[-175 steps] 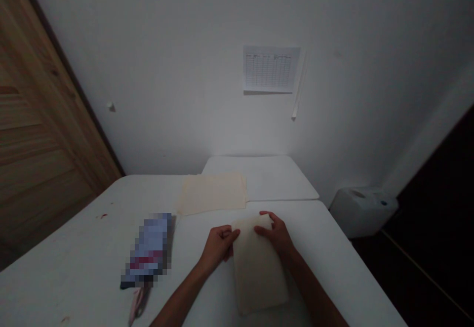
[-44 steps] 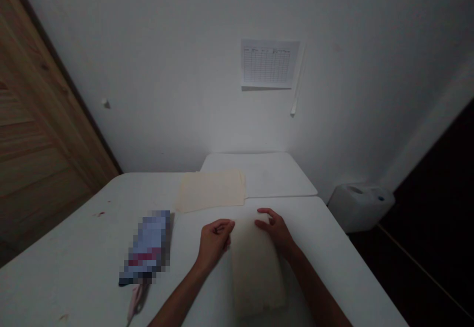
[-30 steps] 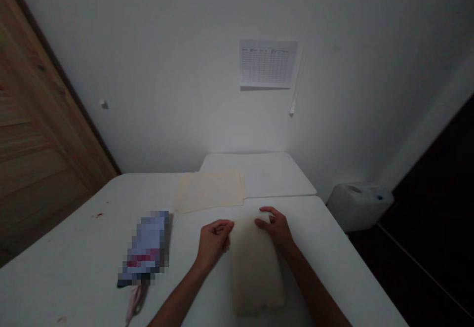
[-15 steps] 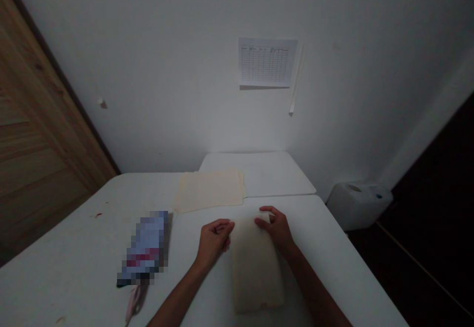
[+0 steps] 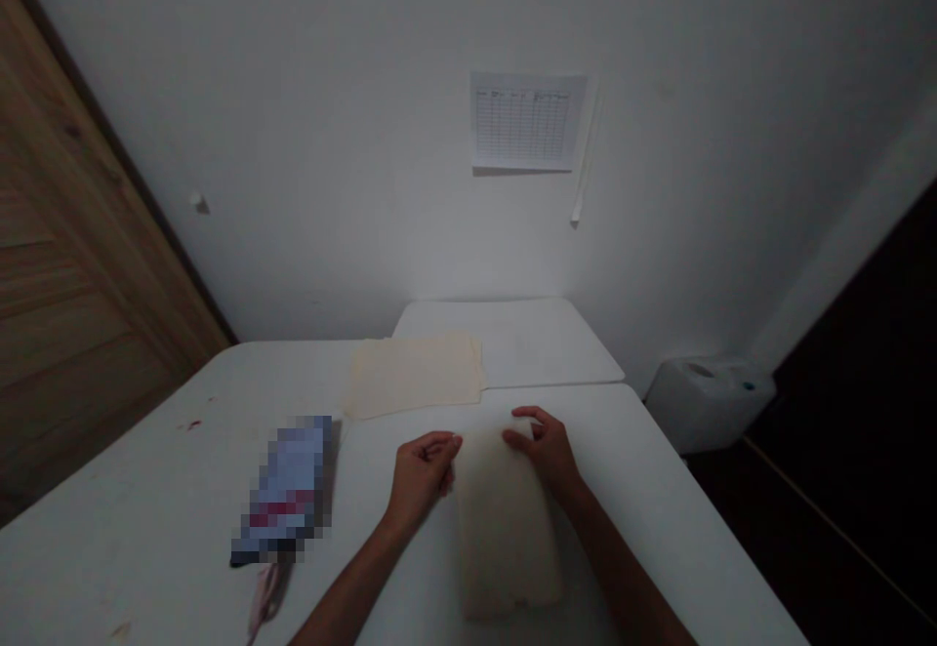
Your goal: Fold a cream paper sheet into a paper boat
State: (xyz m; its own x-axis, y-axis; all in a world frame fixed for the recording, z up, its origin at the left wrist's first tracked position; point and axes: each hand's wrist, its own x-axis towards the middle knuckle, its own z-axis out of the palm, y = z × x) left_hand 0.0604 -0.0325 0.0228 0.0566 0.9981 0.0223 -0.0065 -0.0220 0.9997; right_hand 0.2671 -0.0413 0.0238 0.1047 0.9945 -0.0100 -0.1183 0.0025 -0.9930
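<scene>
1. White tabletop, marked by small reddish specks at left; a white panel adjoins its far edge, beside a pale wall.
2. Wall fittings: printed sheet with a ruled grid, narrow strip beside it, and a small white knob farther left.
3. Surroundings: wooden panelling at left; at right, a whitish container near the dark floor.
4. Beige flat piece, in front of the wearer, between both hands. Left hand: thumb and forefinger pinched on its far left corner. Right hand: far right corner grasped between thumb and curled fingers, forefinger extended clear.
5. Beige sheets, stacked beyond the left hand, partly overlapping the panel.
6. Obscured: a blue-and-crimson object is pixelated, with a pink part protruding below; the grid's lettering is illegible; the right hand's fingertips are partly hidden; both forearms are cut off by the lower border.
</scene>
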